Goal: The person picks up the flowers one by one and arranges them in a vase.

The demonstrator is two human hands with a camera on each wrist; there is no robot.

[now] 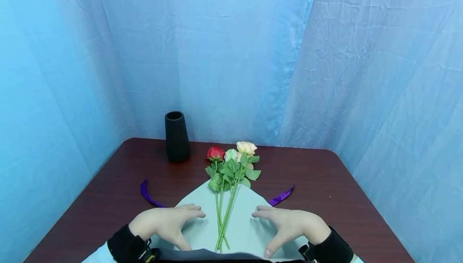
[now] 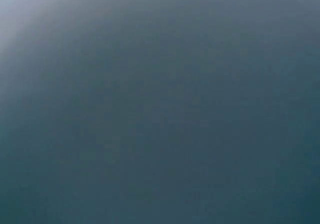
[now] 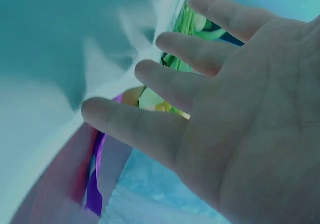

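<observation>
Both hands, left hand (image 1: 164,223) and right hand (image 1: 289,225), press flat with straight fingers on wrapping paper (image 1: 202,231) (pale green), rose stems (image 1: 222,219) lying between them.

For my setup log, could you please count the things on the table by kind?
Roses: 3, red, white, cream
Vase: 1
Wrapping sheet: 1
Purple ribbon: 1, as far as the two visible ends show
Total: 6
</observation>
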